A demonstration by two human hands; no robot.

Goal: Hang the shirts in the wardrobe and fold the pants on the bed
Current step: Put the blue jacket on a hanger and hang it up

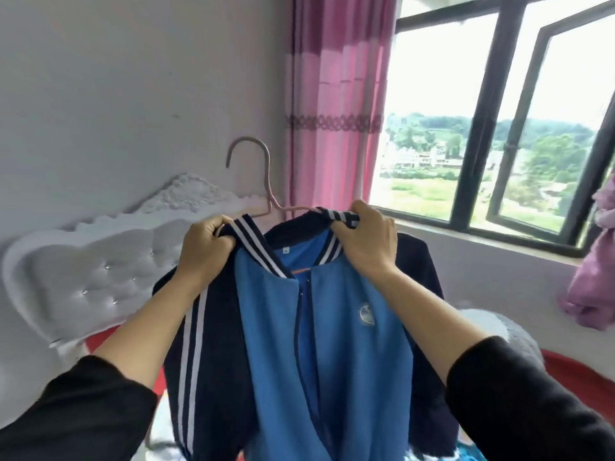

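Both sets of fingers are curled tight into the striped collar of a blue and navy jacket (319, 327): the left hand (204, 249) bunches the collar's left side in a fist, and the right hand (366, 241) pinches the right side, its fingertips (361, 209) folded over the band. The garment hangs straight down from those two grips, front panels open, held up in the air in front of the person rather than lying anywhere. Just behind the collar a thin metal hanger (266, 181) stands upright, its hook rising above the knuckles; its arms run into the shoulders, so the jacket looks already seated on it, or nearly so. Beyond, a white padded headboard (100, 261) and a pink curtain (332, 94) by the window frame the scene. No wardrobe shows here, so I judge the hanging step only half done: the jacket must be carried and hooked on, and no pants are visible, folded or otherwise.
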